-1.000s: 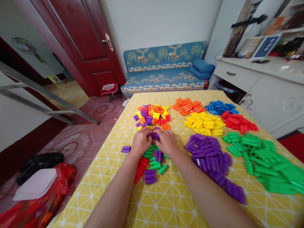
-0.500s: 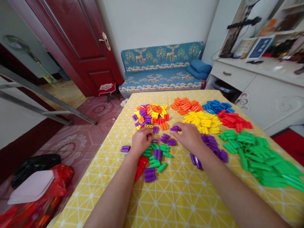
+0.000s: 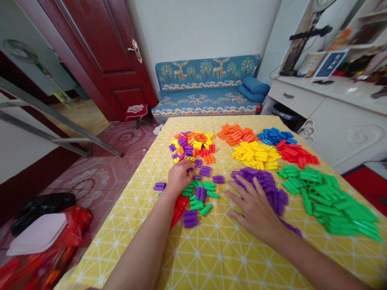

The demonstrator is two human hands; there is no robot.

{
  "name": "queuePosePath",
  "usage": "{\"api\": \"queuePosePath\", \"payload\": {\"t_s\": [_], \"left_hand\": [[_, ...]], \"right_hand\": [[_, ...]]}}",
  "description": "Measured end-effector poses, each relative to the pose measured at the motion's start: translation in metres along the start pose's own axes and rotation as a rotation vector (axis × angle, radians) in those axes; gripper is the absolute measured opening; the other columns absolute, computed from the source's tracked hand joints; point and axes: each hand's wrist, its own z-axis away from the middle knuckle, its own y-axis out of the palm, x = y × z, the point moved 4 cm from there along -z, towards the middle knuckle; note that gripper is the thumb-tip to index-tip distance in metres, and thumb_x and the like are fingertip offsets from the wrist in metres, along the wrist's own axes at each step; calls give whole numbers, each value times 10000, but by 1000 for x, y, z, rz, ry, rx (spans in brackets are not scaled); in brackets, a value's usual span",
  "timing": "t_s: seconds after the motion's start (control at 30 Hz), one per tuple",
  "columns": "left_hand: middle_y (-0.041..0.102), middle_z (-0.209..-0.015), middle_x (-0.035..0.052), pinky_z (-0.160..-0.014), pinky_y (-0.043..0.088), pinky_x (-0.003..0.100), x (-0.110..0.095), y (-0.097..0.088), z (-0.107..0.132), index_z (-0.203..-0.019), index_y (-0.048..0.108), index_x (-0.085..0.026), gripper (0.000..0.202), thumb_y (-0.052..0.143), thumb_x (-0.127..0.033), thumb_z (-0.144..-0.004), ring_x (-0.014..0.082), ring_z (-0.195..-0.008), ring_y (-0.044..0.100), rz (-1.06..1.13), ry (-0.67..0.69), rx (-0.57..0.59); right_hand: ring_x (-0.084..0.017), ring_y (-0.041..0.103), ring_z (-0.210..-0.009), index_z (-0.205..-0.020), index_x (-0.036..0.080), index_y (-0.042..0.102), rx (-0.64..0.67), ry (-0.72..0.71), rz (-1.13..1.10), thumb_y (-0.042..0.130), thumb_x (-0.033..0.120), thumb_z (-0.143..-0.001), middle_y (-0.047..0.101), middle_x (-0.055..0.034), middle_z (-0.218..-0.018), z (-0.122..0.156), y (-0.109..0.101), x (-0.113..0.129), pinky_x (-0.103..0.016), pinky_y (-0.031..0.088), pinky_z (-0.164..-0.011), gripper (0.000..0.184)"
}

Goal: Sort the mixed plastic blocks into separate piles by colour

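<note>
My left hand (image 3: pixel 180 177) is closed, fingertips pinched on a small purple tube-shaped plastic block (image 3: pixel 190 170) that they partly hide. Just beyond it lies a mixed pile (image 3: pixel 193 143) of orange, yellow, purple and red blocks. Beside and below the left hand are loose green blocks (image 3: pixel 197 204), a red block (image 3: pixel 179 209) partly under the wrist, and purple blocks (image 3: pixel 190 218). Fingers spread, my right hand (image 3: pixel 252 207) lies open against the near left side of the purple pile (image 3: pixel 266 183), covering part of it. A single purple block (image 3: pixel 218 179) lies between the hands.
Sorted piles stand farther out: orange (image 3: pixel 237 134), blue (image 3: pixel 276 136), yellow (image 3: pixel 256 155), red (image 3: pixel 298 154) and green (image 3: pixel 329 201). A yellow patterned cloth (image 3: pixel 211 257) covers the table. Beyond are a blue sofa (image 3: pixel 205 96) and a white cabinet (image 3: pixel 338 121).
My right hand has let go of a purple block and moved right and nearer me, opening over the purple pile. My left hand stays almost in place.
</note>
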Motion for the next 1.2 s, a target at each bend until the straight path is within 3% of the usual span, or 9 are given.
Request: {"api": "queuePosePath", "payload": {"t_s": [0.1,0.3,0.47,0.6,0.7,0.8,0.97,1.13,1.2], "left_hand": [[688,-1126,-18,-841,528,278,0,0,0,-945,716,-260,290,519,-131,-776,178,-1027,633,-12,2,5],[677,-1147,-18,-828,530,283,-3,-1,1,-959,714,-277,259,552,-173,-788,186,-1054,615,-56,-6,25],[655,-1202,-3,-822,532,288,-4,0,2,-1058,697,-280,275,588,-249,-808,201,-1058,617,-103,-10,41],[653,-1209,-5,-827,531,288,-4,-1,2,-1087,688,-287,288,584,-249,-821,197,-1041,629,-110,-12,49],[658,-1199,-6,-824,528,286,-4,-1,1,-1078,691,-293,268,579,-265,-836,195,-1038,630,-114,-9,56],[660,-1194,-15,-817,528,288,-4,-1,1,-1073,694,-300,259,571,-272,-847,193,-1034,630,-119,-8,53],[658,-1200,-19,-799,531,281,-4,-1,1,-1077,697,-305,263,573,-269,-848,191,-1036,630,-124,-21,59],[657,-1200,-22,-809,533,284,-3,0,1,-1066,701,-309,253,578,-268,-848,192,-1042,628,-121,-9,52],[658,-1199,-22,-809,531,281,-2,1,1,-1064,700,-307,251,576,-266,-850,191,-1043,628,-122,-7,54]], "right_hand": [[-346,209,-1421,-1239,308,619,-17,28,79,591,391,-855,456,-29,-1462,11,10,-2,-662,68,-1112,394],[-369,239,-1400,-1158,275,667,-50,167,168,529,310,-887,506,-49,-1418,-9,11,-29,-701,57,-1086,306],[-297,323,-1360,-1235,216,621,-36,141,6,539,221,-869,458,-101,-1447,-49,12,-8,-538,224,-1126,375],[-262,252,-1402,-1373,268,498,33,-7,-128,509,98,-831,350,-73,-1521,-78,39,15,-468,278,-1105,568],[-242,309,-1365,-1366,282,500,75,-36,-182,502,61,-815,394,-60,-1492,-88,56,20,-445,289,-1090,593],[-205,412,-1267,-1293,286,564,54,-15,-219,495,90,-851,472,-47,-1418,-88,56,19,-381,333,-1056,489],[-203,511,-1098,-1194,266,616,21,157,-197,570,191,-860,580,-67,-1195,-84,46,14,-327,419,-947,345],[-241,487,-1142,-1281,336,564,32,153,-117,596,280,-868,449,-48,-1419,-85,49,14,-362,430,-933,418],[-242,482,-1139,-1286,354,557,54,113,-108,577,300,-884,465,-30,-1411,-86,51,16,-366,428,-935,406]]}}
